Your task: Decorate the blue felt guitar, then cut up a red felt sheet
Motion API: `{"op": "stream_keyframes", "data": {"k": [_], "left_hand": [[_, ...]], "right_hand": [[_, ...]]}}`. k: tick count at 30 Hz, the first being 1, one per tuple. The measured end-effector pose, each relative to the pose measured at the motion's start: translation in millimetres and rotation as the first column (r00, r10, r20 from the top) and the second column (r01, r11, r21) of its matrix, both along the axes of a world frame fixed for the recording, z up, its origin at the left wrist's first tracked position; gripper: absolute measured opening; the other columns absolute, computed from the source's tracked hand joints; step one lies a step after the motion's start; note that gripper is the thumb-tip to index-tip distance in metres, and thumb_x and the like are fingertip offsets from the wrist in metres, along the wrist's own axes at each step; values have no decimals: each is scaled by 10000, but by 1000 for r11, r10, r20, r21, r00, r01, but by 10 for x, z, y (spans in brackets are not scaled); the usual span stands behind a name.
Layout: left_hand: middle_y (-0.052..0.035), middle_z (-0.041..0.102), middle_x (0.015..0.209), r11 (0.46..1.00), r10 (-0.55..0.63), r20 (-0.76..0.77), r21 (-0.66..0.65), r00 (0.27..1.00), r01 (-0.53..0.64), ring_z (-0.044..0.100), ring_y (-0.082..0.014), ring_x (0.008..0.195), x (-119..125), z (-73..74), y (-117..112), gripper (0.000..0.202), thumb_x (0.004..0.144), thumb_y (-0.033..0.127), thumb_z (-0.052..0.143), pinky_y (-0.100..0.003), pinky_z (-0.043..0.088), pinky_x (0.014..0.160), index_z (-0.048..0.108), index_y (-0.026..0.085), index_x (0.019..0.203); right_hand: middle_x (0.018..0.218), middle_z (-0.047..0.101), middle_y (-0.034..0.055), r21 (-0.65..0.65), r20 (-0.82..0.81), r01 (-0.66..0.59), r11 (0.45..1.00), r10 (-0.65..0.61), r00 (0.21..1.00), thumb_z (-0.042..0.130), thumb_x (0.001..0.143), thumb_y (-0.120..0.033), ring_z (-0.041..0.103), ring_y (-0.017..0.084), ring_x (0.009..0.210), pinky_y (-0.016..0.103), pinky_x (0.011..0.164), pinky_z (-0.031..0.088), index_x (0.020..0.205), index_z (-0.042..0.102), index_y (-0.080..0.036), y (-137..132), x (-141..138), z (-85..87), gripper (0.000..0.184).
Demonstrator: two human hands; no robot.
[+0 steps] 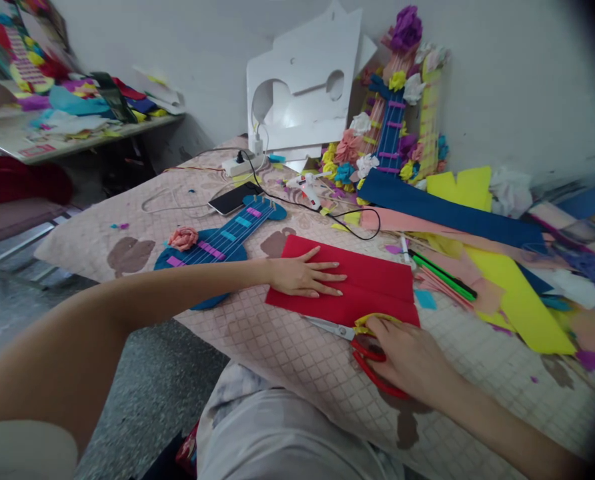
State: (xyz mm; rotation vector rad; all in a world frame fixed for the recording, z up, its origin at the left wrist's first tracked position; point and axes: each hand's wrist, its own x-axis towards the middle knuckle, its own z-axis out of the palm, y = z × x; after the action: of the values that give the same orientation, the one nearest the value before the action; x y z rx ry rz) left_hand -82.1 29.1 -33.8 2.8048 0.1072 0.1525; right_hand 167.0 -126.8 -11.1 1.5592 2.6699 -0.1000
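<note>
My left hand point(305, 275) lies flat with spread fingers on a folded red sheet point(377, 280), which looks like felt or crepe paper. In my right hand point(412, 357) is a pair of scissors point(338, 329) with red handles, held beside the sheet's near edge. The blades point left and look closed or nearly so. Something yellow shows at the upper handle loop, partly under my fingers. Beneath my left forearm, partly covered by it, rests a blue guitar-shaped craft piece point(232, 233) with strings, purple and light-blue strips and a pink paper flower point(183, 238).
Behind the sheet are a glue gun point(305, 187), a phone point(235, 198), a power strip point(237, 165) and cables. To the right lie blue material point(442, 207), yellow pieces point(522, 300) and a green-and-black pen-like item point(442, 275). White cut-out board point(302, 80) and decorated guitars point(392, 127) lean on the wall.
</note>
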Motion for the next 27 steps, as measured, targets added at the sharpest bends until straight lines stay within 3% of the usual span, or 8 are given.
{"op": "stream_keyframes", "data": {"k": [6,14,23,27], "left_hand": [[38,273,1538,1000,13,1,15,1000,-13,144,-256,1448,-45,49,23,488,941,354,366,-558,89,1151,325,374,1427],[73,160,1568,998,57,-142,-8,988,-59,40,-239,1463,-126,37,39,497,952,366,301,-565,9,1145,261,378,1447],[49,206,1558,999,27,-51,19,998,-26,109,-256,1454,-138,-4,54,483,958,369,306,-562,55,1151,291,365,1441],[59,188,1562,999,36,-93,6,995,-35,93,-254,1456,-127,8,49,490,954,364,314,-566,54,1150,281,371,1443]], "right_hand": [[813,633,52,-7,-47,26,1000,-27,999,551,819,-320,630,239,805,342,673,444,896,499,-214,11,-28,9,141],[832,646,64,-35,-1,41,999,-41,999,541,823,-344,644,255,807,341,648,439,892,489,-208,65,-169,2,161],[822,653,55,-73,91,6,997,1,996,531,857,-360,657,254,740,320,571,408,943,491,-200,82,-160,-5,186],[841,650,61,-64,54,11,998,-8,999,552,840,-369,653,258,817,329,630,432,935,497,-202,83,-148,3,200]]}}
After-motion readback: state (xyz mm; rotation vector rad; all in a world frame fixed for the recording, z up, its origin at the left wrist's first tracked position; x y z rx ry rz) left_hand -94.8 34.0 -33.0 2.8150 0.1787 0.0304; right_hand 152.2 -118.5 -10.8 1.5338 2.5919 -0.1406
